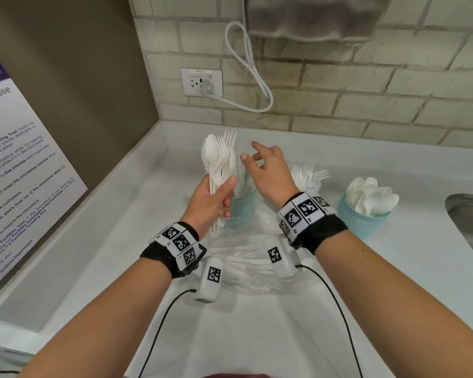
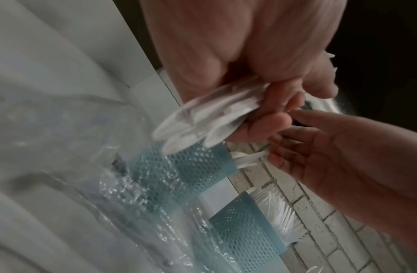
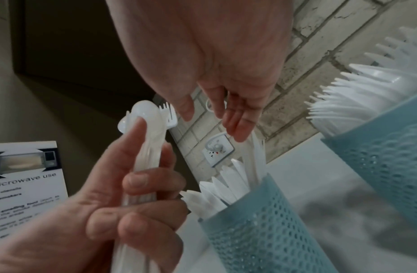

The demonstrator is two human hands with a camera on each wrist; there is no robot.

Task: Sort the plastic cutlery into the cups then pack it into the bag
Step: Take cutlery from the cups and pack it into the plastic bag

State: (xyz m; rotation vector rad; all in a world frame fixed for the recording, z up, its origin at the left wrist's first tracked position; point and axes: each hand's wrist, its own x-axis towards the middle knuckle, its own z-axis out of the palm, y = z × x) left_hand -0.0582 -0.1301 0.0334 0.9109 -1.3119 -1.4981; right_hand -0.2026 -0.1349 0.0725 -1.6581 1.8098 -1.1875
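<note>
My left hand grips a mixed bundle of white plastic spoons and forks upright by the handles; the same bundle shows in the right wrist view. My right hand hovers open just right of it, fingers relaxed, holding nothing, above a teal mesh cup of knives, seen also as the knife cup. A second teal cup holds forks. A third cup of spoons stands further right. A clear plastic bag with some cutlery lies on the white counter beneath my wrists.
A wall with a microwave notice closes off the left. The brick backsplash carries an outlet and a looped white cord. A steel sink begins at the right edge. Cables run from my wrist cameras toward me.
</note>
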